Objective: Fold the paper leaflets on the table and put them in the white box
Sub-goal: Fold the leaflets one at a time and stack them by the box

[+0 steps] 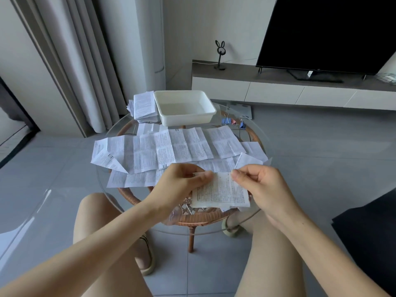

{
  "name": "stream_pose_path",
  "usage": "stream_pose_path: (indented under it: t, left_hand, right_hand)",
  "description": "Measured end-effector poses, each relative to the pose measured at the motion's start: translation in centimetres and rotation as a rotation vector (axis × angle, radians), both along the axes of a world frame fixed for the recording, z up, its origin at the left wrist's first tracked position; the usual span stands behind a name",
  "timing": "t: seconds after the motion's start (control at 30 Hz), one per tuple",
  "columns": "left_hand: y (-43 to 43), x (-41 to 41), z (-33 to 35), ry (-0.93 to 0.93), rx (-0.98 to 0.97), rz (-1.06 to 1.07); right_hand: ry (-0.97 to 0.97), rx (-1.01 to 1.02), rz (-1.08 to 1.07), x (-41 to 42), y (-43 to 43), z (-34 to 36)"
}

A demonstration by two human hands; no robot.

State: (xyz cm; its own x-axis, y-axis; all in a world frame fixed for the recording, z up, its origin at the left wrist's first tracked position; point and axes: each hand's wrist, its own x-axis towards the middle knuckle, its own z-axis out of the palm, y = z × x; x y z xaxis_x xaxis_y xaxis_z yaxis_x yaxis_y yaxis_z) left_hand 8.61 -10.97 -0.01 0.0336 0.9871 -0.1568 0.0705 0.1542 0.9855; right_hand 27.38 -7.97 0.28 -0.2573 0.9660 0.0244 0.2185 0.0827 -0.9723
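Note:
A printed paper leaflet [220,192] hangs over the near edge of the round glass table [260,133]. My left hand [182,181] pinches its upper left corner and my right hand [263,185] pinches its upper right corner. Several unfolded leaflets [171,148] lie spread across the middle of the table. A stack of leaflets [144,108] sits at the back left, beside the white box [211,116]. Nothing shows inside the white box.
Blue and pink binder clips [232,122] lie to the right of the box. The table has a rattan frame [199,217] under the glass. My knees and sandalled feet are below it. A TV cabinet [278,91] with a television stands behind.

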Motion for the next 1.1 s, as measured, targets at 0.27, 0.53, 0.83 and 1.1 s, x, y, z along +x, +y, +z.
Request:
stream_pose_path:
  t: [0.27, 0.53, 0.83, 1.1]
  left_hand:
    - [2.4, 2.9, 0.0, 0.036, -0.043, 0.040]
    - [7.1, 3.1, -2.1, 0.151, -0.108, 0.202]
    - [7.9, 0.1, -3.4, 0.248, -0.109, 0.265]
    - [7.7, -5.6, -4.4, 0.584, 0.000, 0.388]
  right_hand:
    - [-0.036, -0.077, -0.203, 2.7, 2.8, 0.0]
    - [-0.235, -0.169, -0.439, 5.2, 7.7, -5.4]
    - [-1.020, 0.093, -0.480, 3.8, 7.6, -4.6]
    - [-0.832, 0.547, -0.310, -1.9, 8.4, -1.7]
